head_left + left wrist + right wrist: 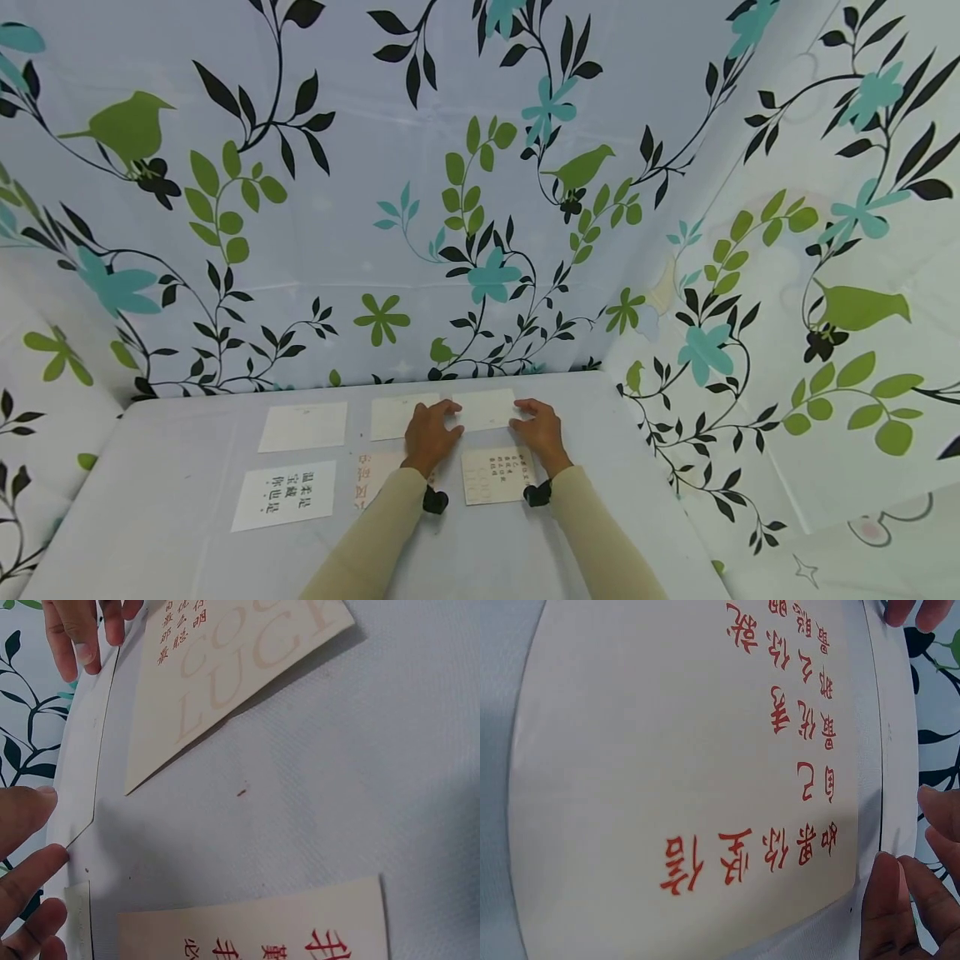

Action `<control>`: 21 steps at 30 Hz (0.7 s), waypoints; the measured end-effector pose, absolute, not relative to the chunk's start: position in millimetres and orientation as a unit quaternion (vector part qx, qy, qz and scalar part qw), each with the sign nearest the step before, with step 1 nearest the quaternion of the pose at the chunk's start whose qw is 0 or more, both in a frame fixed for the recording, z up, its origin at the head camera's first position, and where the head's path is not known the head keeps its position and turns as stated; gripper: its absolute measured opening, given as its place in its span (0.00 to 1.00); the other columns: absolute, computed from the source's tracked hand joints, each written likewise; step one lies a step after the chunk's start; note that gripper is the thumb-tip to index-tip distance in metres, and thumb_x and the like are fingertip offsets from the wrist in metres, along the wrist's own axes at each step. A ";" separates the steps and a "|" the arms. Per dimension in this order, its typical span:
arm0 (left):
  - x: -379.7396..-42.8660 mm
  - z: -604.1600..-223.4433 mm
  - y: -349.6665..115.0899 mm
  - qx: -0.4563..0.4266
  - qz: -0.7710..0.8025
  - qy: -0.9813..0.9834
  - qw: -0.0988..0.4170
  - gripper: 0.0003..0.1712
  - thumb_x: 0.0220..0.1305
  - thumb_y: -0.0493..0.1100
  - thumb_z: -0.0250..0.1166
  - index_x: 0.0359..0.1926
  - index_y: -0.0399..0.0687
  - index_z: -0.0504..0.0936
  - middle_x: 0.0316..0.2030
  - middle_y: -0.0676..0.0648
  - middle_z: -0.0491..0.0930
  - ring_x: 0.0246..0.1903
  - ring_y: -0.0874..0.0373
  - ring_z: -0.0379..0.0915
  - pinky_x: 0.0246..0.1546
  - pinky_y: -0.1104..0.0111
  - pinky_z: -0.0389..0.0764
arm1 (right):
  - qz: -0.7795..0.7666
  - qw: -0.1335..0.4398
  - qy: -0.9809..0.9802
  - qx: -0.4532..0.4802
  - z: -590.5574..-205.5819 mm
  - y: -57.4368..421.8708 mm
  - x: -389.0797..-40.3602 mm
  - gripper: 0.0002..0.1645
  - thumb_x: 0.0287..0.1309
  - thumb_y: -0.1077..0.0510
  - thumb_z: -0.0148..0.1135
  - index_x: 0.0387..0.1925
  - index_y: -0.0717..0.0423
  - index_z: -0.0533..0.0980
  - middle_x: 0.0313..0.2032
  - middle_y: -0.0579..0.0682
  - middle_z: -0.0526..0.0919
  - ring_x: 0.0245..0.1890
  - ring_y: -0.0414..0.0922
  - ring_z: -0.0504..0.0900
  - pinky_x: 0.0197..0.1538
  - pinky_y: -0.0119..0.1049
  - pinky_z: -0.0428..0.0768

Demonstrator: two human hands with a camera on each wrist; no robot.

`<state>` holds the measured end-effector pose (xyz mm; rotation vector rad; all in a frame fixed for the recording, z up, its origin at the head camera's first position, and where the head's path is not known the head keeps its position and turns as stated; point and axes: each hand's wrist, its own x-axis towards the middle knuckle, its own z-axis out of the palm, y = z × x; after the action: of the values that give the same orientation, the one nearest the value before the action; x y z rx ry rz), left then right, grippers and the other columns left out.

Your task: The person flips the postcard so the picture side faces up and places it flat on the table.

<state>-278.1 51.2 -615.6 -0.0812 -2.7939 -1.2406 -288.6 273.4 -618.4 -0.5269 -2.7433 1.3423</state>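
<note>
A blank cream card [486, 410] lies at the back right of the table between both hands. My left hand [432, 435] is at its left edge, thumb and index finger spread apart, and overlaps the blank back-middle card [397, 416]. In the left wrist view, its fingers [52, 859] come right to the card's corner. My right hand [542, 433] is at the opposite edge, its fingertips [889, 866] touching the card's side in the right wrist view. In front lies a card with red characters [802, 787] and pale "LUCK" lettering [217, 682].
Another blank card [303, 427] lies at the back left. Before it is a white card with black characters [285, 495]. A card with red characters [372, 477] is partly hidden by my left forearm. A patterned cloth [420, 208] hangs behind the white table [172, 500].
</note>
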 end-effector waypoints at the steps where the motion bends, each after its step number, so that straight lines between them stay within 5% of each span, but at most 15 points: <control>1: -277.9 -615.4 51.1 -0.026 -0.404 -0.914 0.039 0.21 0.61 0.41 0.79 0.55 0.51 0.88 0.62 0.47 0.86 0.46 0.50 0.72 0.49 0.54 0.77 | 0.430 0.022 -0.887 -0.166 -618.5 272.9 -288.7 0.24 0.59 0.61 0.76 0.58 0.49 0.85 0.64 0.54 0.85 0.50 0.51 0.84 0.61 0.52 0.80; 11: -276.4 -615.7 48.9 -0.036 -0.400 -0.915 0.039 0.21 0.60 0.42 0.79 0.55 0.51 0.88 0.59 0.47 0.88 0.44 0.52 0.71 0.47 0.56 0.76 | 0.454 0.038 -0.873 -0.176 -617.1 273.3 -289.4 0.19 0.60 0.62 0.75 0.54 0.54 0.86 0.51 0.52 0.91 0.52 0.52 0.86 0.61 0.53 0.80; 21: -275.4 -616.2 47.8 -0.032 -0.400 -0.915 0.039 0.21 0.59 0.43 0.80 0.54 0.51 0.89 0.55 0.49 0.90 0.43 0.53 0.70 0.45 0.57 0.75 | 0.501 0.020 -0.844 -0.192 -615.4 273.0 -289.7 0.17 0.63 0.61 0.73 0.54 0.54 0.85 0.52 0.54 0.89 0.54 0.52 0.85 0.61 0.50 0.81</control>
<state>-275.4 47.8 -616.2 -0.0979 -2.8055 -1.2274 -289.7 273.0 -615.4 -0.5953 -2.6173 1.5535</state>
